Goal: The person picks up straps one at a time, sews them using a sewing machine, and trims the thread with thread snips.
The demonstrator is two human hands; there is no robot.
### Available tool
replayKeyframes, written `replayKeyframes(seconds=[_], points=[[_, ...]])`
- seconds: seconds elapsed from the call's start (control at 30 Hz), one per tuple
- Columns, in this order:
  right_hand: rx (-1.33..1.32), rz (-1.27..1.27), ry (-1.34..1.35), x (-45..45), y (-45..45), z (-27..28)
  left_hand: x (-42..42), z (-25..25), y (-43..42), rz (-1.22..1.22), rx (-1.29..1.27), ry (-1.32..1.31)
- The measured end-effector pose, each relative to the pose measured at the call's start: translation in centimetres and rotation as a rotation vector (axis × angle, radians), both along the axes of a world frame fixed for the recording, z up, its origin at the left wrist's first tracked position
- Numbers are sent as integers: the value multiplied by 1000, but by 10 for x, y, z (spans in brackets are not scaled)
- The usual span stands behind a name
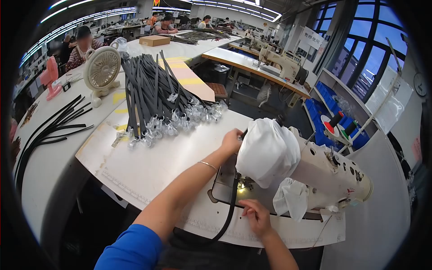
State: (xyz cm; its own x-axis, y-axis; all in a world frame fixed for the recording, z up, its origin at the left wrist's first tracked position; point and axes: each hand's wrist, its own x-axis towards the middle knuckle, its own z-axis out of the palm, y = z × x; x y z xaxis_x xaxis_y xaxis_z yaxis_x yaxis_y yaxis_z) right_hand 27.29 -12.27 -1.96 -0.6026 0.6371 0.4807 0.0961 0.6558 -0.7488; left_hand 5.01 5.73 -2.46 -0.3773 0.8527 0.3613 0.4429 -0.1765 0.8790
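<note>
A sewing machine (333, 168) has its head wrapped in white cloth (267, 150). My left hand (231, 141) is beside the far left of that head, its fingers curled; a dark piece shows at the fingertips, but the cloth hides most of what is there. A black strap (232, 202) runs from the lit needle area over the table's front edge and loops down. Just right of the strap, my right hand (257, 217) hovers near the needle plate with its fingers loosely bent and apart, nothing seen in them. Left of the machine lies a pile of black straps (150, 90) with clear plastic-wrapped ends.
A beige fan (102, 67) and a pink fan (49, 76) stand on the left table, near more black strips (49, 128). Thread cones (334, 120) rise behind the machine by blue bins (326, 94). Another sewing machine (281, 63) stands farther back. Several people sit at distant tables.
</note>
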Motion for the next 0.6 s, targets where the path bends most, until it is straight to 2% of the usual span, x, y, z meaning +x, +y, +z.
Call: replayKeyframes(seconds=[0.03,0.07,0.1,0.17,0.2,0.23,0.3,0.43,0.5,0.6], points=[[-24,-10,53,-1,0,0,-11,0,-1,-100,-116,-349],[-11,-32,94,-3,-1,0,-19,8,-17,-217,-42,-666],[-27,-47,100,-2,-3,0,-30,14,-31,-263,-54,-739],[0,-97,-38,5,-5,1,-56,11,-61,-390,-80,-814],[144,-236,-224,6,-5,2,-61,14,-81,-404,-141,-867],[133,-244,-219,2,-7,8,-62,18,-104,-407,-155,-863],[143,-453,-413,-11,-11,25,-58,24,-148,-388,-261,-939],[281,-440,-265,-40,-6,28,-43,18,-195,-425,-336,-892],[531,-430,-548,-49,-2,28,-38,11,-201,-517,-245,-935],[650,-472,-557,-64,9,19,-37,11,-201,-511,-250,-928]])
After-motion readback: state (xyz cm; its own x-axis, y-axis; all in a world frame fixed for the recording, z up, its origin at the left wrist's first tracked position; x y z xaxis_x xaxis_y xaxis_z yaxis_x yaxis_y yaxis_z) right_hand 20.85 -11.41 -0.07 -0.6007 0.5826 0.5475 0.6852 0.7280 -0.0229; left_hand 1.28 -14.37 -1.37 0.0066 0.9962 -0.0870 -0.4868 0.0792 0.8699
